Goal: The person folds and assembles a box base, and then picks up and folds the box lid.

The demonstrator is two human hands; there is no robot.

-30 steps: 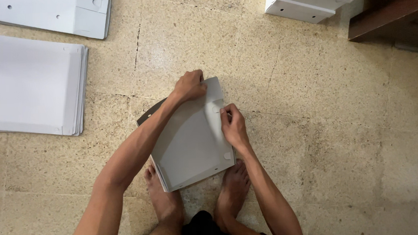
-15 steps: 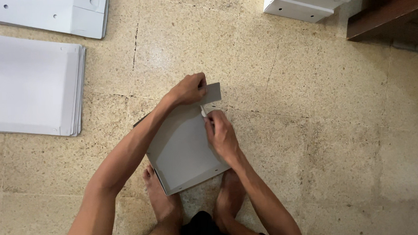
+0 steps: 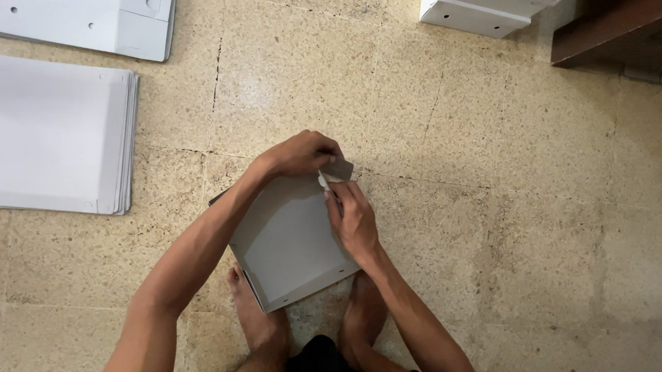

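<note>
On bare floor (image 3: 502, 221), left hand (image 3: 298, 153) and right hand (image 3: 355, 221) pinch the grey cardboard sheet's (image 3: 288, 242) far edge.

Open floor (image 3: 547, 219) spreads right of the hands — free passage there. To the left a stack of flat grey sheets (image 3: 44, 134) blocks the way, another panel (image 3: 91, 21) beyond it. Top right, white folded boxes (image 3: 488, 0) and what looks like dark wooden furniture (image 3: 619, 15) close that corner.
</note>
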